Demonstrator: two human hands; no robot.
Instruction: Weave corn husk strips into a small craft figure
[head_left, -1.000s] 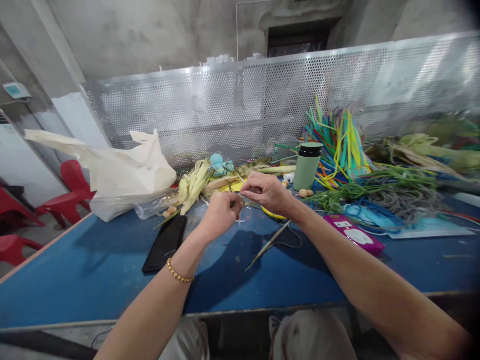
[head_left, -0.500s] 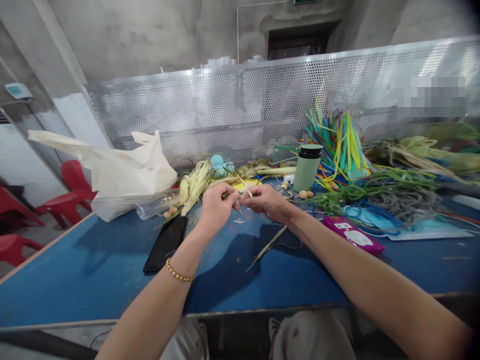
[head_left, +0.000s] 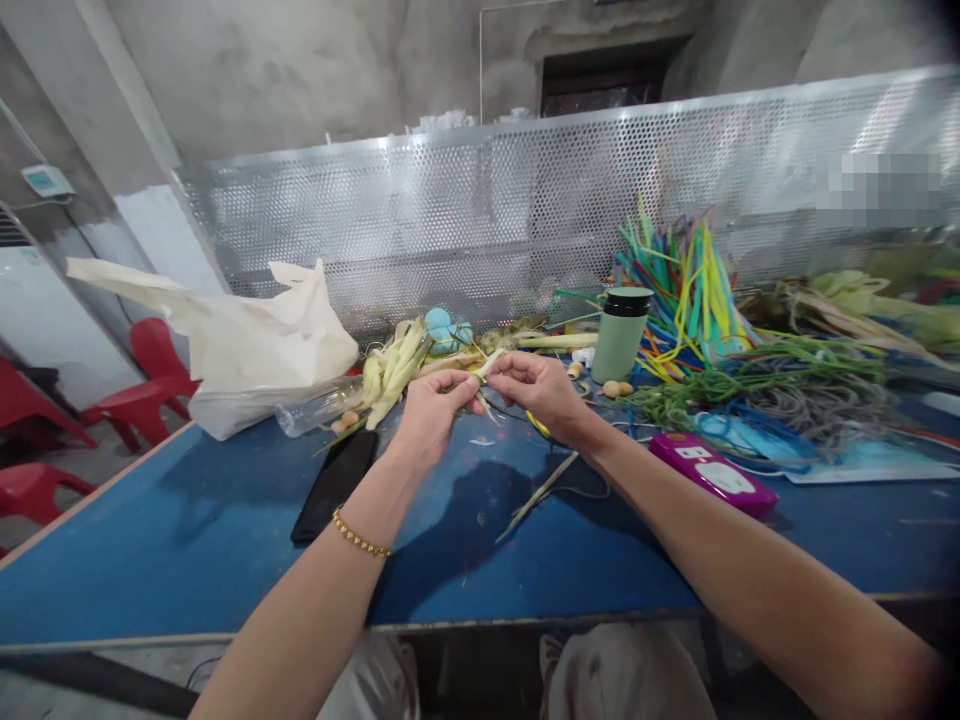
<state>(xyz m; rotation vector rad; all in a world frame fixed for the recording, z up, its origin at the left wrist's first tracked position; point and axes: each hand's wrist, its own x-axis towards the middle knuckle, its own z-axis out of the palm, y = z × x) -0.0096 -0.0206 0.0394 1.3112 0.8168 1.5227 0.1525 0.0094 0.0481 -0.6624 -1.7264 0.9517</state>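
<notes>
My left hand [head_left: 435, 408] is closed in a pinch, thumb against finger, on a pale strip of corn husk [head_left: 490, 362] above the middle of the table. Close on its right, my right hand [head_left: 541, 392] pinches the same strip with bent fingers. One end of the strip points up between the hands, and a thin tail hangs below the fingertips. Left of my left hand lies a bunch of pale green corn husks [head_left: 393, 372]. A thin dry husk piece [head_left: 536, 497] lies on the blue table [head_left: 457, 575] below my right hand.
Left are a white plastic bag [head_left: 266, 350], a clear bottle [head_left: 304, 408] and a black phone [head_left: 335, 487]. Right are a green tumbler [head_left: 621, 338], small wooden balls [head_left: 616, 388], a purple pack [head_left: 712, 474], green cords [head_left: 739, 380] and colourful strips [head_left: 701, 290]. A perforated metal panel [head_left: 420, 220] stands behind.
My right hand's fingers have shifted and curled in. More of the pale husk strip now sticks up between my hands. The whole view has moved slightly.
</notes>
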